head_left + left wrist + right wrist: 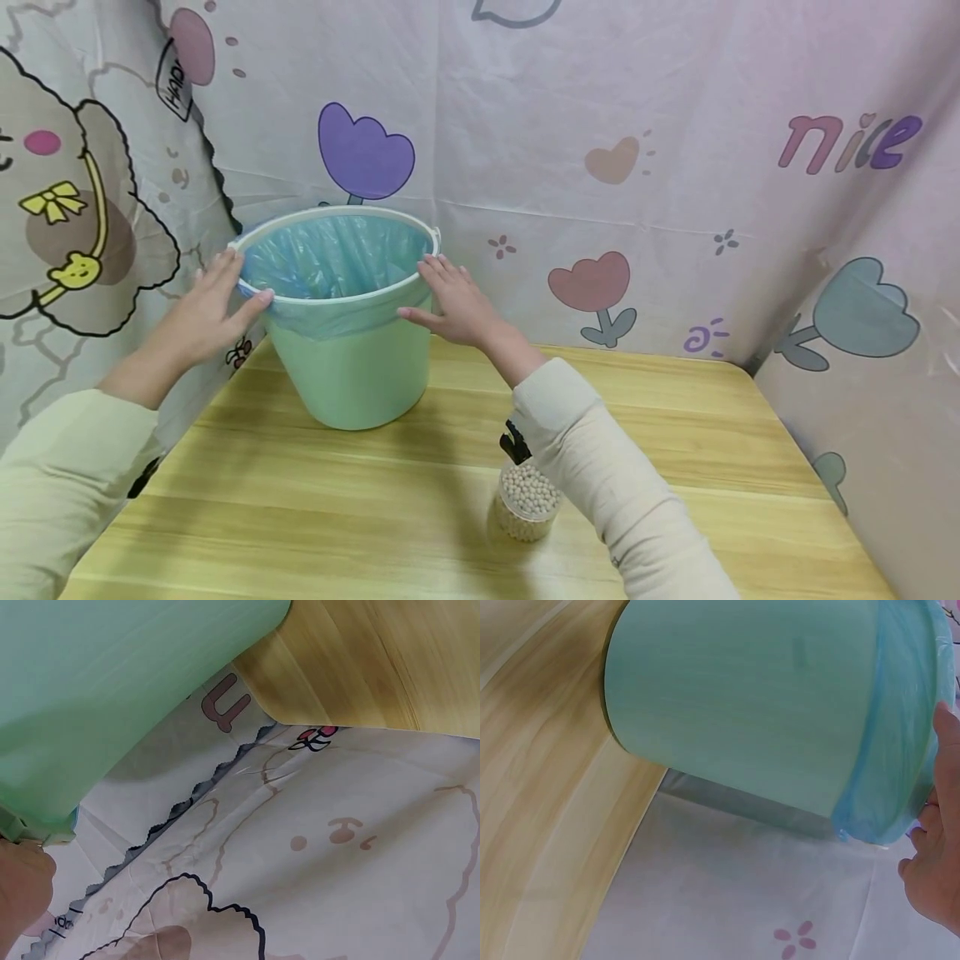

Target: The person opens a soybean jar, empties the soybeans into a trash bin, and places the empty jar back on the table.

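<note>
A pale green trash bin [352, 375] stands upright at the back left of the wooden table. A thin blue trash bag [330, 254] lines it and folds down over the outside below the white rim ring [345, 298]. My left hand [206, 308] lies against the left side of the rim, its fingers extended and thumb at the front edge. On the right side my right hand [461, 304] touches the rim with straight fingers, thumb spread toward the bin's front. In the right wrist view the bag's folded edge [889, 750] hangs beside that hand.
A clear round container [525, 504] filled with small beige balls stands on the table [315, 517], partly behind my right sleeve. Something black [514, 442] shows just beyond it. A printed cloth [510, 100] hangs behind and along both sides of the table.
</note>
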A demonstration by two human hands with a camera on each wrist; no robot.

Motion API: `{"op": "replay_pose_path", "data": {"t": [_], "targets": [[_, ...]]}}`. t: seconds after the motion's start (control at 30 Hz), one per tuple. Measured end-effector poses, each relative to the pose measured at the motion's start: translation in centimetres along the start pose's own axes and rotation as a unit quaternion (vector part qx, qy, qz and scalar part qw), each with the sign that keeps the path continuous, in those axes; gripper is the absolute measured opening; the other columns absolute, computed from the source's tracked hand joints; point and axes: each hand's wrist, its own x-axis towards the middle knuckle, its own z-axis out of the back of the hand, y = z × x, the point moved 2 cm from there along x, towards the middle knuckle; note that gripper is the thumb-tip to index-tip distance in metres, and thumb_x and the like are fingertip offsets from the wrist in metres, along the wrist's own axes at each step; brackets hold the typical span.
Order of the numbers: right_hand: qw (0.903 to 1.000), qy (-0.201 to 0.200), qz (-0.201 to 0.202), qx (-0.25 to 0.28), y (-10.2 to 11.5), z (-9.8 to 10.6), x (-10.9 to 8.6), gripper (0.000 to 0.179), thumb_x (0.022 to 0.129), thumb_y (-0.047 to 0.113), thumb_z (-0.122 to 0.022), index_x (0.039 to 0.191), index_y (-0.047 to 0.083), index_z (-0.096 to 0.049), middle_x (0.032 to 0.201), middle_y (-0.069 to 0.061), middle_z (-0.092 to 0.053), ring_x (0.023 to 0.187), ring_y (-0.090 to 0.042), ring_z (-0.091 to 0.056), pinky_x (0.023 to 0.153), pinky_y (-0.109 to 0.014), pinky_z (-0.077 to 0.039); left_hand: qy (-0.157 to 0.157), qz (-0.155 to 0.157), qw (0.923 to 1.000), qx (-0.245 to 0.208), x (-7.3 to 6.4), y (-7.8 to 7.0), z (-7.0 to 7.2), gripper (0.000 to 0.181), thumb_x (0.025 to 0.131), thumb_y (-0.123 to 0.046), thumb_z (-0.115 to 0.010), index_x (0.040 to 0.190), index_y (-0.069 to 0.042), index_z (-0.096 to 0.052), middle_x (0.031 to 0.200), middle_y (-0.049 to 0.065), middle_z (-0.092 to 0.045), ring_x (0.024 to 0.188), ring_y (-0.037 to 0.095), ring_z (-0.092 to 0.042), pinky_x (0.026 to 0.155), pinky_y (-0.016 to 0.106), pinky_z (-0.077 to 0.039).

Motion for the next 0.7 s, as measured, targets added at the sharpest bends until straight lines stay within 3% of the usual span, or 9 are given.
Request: {"op": "replay_pose_path", "data": {"t": [0.3,0.7], "targets": [[0.9999,0.009,-0.009,-0.012,-0.5,0.3,-0.5,0.077,0.092,0.049,-0.048,0.148,0.007,-0.017,0.157,-0.007,-0.013,0.146,-0.022,-0.005,0.120,-0.039,-0.004,-0.009,-0.044,0.9986,0.027,0.0,-0.5,0.0,0.076,0.098,-0.043,-0.033,0.143,0.012,-0.008,0.149,0.034,-0.006,0.141,0.044,0.001,0.115,0.055,0.004],[0.9999,0.001,0.002,-0.013,-0.9,0.5,-1.1,0.077,0.093,0.046,-0.049,0.148,0.004,-0.016,0.156,-0.013,-0.013,0.145,-0.026,-0.007,0.120,-0.039,-0.005,0.004,-0.057,0.9977,0.038,-0.4,-1.3,0.0,0.076,0.098,-0.044,-0.034,0.145,0.008,-0.006,0.152,0.030,-0.003,0.142,0.039,0.005,0.116,0.053,0.004]]}}
